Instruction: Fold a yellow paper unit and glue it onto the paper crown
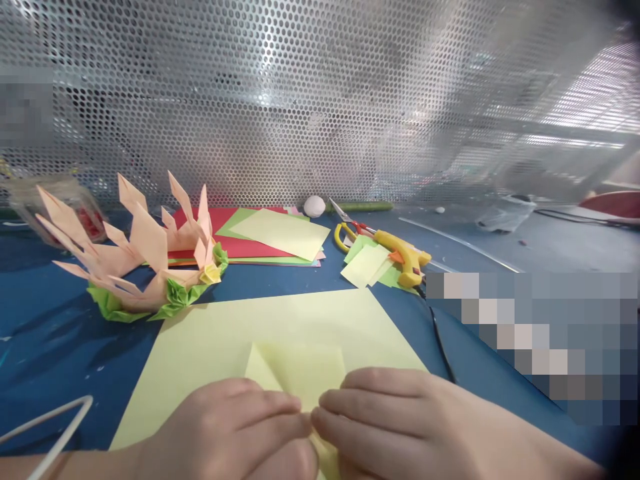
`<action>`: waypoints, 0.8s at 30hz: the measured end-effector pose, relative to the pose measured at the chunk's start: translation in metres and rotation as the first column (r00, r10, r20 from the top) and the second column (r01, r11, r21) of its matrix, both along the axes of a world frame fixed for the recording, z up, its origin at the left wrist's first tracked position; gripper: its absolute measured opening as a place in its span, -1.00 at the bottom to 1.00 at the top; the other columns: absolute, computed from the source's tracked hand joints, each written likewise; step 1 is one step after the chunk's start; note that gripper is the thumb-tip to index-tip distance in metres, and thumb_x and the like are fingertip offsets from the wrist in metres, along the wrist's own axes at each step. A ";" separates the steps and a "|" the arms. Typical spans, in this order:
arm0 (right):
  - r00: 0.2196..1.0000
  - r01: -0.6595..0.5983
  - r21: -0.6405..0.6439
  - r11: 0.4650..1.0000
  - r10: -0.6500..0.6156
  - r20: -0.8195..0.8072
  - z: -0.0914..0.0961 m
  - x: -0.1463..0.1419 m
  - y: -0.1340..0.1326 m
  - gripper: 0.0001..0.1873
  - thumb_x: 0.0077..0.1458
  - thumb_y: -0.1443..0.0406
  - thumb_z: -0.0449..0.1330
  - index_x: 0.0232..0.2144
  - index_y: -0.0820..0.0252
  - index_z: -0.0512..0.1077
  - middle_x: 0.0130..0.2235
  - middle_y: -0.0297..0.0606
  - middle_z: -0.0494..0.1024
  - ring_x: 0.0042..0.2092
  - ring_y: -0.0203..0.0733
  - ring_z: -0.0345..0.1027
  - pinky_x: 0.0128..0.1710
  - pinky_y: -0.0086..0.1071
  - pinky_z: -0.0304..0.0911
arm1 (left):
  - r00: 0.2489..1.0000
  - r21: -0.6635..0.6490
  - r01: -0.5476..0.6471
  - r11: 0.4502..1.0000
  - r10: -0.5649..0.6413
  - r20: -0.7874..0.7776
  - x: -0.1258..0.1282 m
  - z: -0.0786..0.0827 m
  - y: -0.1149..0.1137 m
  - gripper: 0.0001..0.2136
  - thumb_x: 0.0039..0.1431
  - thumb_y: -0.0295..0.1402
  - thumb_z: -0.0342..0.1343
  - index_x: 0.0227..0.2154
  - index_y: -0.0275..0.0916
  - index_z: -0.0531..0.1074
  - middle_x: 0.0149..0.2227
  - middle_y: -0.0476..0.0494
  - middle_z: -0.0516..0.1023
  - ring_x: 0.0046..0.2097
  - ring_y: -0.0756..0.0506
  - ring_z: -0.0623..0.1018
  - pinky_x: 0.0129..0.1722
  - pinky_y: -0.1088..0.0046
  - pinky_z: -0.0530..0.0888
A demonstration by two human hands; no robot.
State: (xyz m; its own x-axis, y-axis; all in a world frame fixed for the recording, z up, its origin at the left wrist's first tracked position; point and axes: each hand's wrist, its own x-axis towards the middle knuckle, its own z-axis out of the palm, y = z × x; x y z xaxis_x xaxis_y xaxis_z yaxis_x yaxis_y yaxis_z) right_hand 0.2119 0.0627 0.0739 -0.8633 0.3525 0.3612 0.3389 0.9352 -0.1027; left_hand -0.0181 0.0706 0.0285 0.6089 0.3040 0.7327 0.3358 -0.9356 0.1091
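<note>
A small pale yellow paper square with a slanting crease stands partly raised between my hands. My left hand is closed on its near left part, fingertips pinched at the middle. From the right, my right hand grips the same piece, its fingertips almost meeting the left ones. Both thumbs and the near edge of the square are hidden behind the fingers. Beneath lies a large pale yellow sheet flat on the blue table.
A peach folded-paper crown with green leaves stands left. Behind are stacked coloured papers, a white ball and scissors. Right of them, a yellow glue gun with a black cord lies by small paper squares. Perforated metal closes the back.
</note>
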 end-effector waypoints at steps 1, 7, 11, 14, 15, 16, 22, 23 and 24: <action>0.999 -0.038 -0.007 0.999 0.038 0.022 0.000 -0.001 0.001 -0.58 0.41 0.41 -0.09 -0.39 0.15 0.48 -0.23 -0.20 0.65 -0.20 -0.19 0.51 -0.07 -0.35 0.38 | 1.000 0.029 -0.007 1.000 0.008 -0.010 0.000 -0.002 0.001 -0.62 0.44 -0.48 -0.27 -0.20 -0.19 0.50 -0.31 -0.02 0.70 -0.31 0.02 0.65 -0.22 0.60 0.54; 0.990 -0.075 -0.021 0.997 0.077 0.122 0.003 -0.001 0.009 -0.48 0.40 0.47 -0.18 -0.48 0.16 0.43 -0.34 -0.23 0.62 -0.33 -0.20 0.43 -0.20 -0.34 0.35 | 0.996 0.092 -0.085 0.992 0.087 -0.022 0.004 0.003 -0.001 -0.55 0.47 -0.49 -0.32 -0.30 -0.17 0.50 -0.37 0.03 0.71 -0.31 0.00 0.64 -0.21 0.53 0.50; 0.988 0.003 -0.089 0.996 0.011 0.156 0.012 -0.001 0.012 -0.62 0.36 0.45 -0.11 -0.36 0.16 0.45 -0.30 -0.22 0.61 -0.26 -0.17 0.45 -0.13 -0.30 0.33 | 0.996 0.034 -0.054 0.998 0.056 -0.068 0.005 0.013 0.000 -0.63 0.46 -0.47 -0.28 -0.23 -0.19 0.48 -0.37 0.05 0.69 -0.33 0.00 0.62 -0.25 0.50 0.49; 0.990 0.061 -0.115 0.991 -0.045 0.134 0.014 -0.003 0.011 -0.73 0.32 0.46 -0.03 -0.29 0.15 0.43 -0.31 -0.23 0.60 -0.26 -0.18 0.47 -0.15 -0.33 0.32 | 0.994 0.039 -0.052 0.998 0.055 -0.098 0.004 0.014 0.002 -0.64 0.46 -0.44 -0.30 -0.23 -0.18 0.44 -0.39 0.06 0.68 -0.35 -0.01 0.59 -0.35 0.49 0.46; 0.991 0.066 -0.113 0.991 -0.052 0.123 0.013 -0.003 0.010 -0.74 0.32 0.46 -0.02 -0.29 0.14 0.43 -0.31 -0.23 0.60 -0.26 -0.18 0.48 -0.16 -0.34 0.32 | 0.993 0.040 -0.051 0.998 0.055 -0.101 0.004 0.013 0.003 -0.64 0.46 -0.45 -0.30 -0.23 -0.19 0.44 -0.38 0.04 0.68 -0.35 -0.02 0.59 -0.35 0.48 0.45; 0.992 0.064 -0.112 0.992 -0.051 0.113 0.012 -0.003 0.009 -0.73 0.32 0.46 -0.03 -0.31 0.15 0.42 -0.32 -0.22 0.59 -0.26 -0.17 0.48 -0.17 -0.33 0.31 | 0.993 0.031 -0.049 0.998 0.052 -0.101 0.004 0.011 0.003 -0.65 0.44 -0.46 -0.30 -0.22 -0.19 0.43 -0.37 0.02 0.68 -0.34 -0.04 0.59 -0.33 0.47 0.46; 0.995 0.098 -0.244 0.965 -0.090 0.046 0.007 0.000 0.010 -0.73 0.21 0.52 -0.03 -0.42 0.17 0.37 -0.33 -0.21 0.55 -0.32 -0.19 0.39 -0.26 -0.32 0.28 | 0.984 -0.087 -0.114 0.990 0.100 -0.145 0.000 0.011 0.004 -0.69 0.32 -0.56 -0.21 0.00 -0.22 0.33 -0.28 -0.07 0.66 -0.27 -0.10 0.61 -0.16 0.40 0.53; 0.992 0.128 -0.260 0.957 -0.122 0.039 0.007 0.000 0.011 -0.76 0.19 0.51 0.02 -0.41 0.17 0.38 -0.33 -0.21 0.54 -0.32 -0.19 0.39 -0.27 -0.33 0.28 | 0.978 -0.120 -0.141 0.983 0.120 -0.168 0.000 0.014 0.003 -0.67 0.30 -0.58 -0.19 0.05 -0.22 0.28 -0.23 -0.07 0.66 -0.22 -0.09 0.62 -0.11 0.43 0.54; 0.985 0.174 -0.266 0.948 -0.170 0.039 0.007 -0.001 0.011 -0.80 0.16 0.51 0.06 -0.41 0.18 0.39 -0.33 -0.21 0.54 -0.32 -0.19 0.39 -0.28 -0.34 0.30 | 0.971 -0.168 -0.170 0.971 0.136 -0.195 -0.001 0.017 0.003 -0.64 0.27 -0.61 -0.16 0.08 -0.21 0.23 -0.16 -0.08 0.64 -0.16 -0.07 0.62 -0.05 0.47 0.53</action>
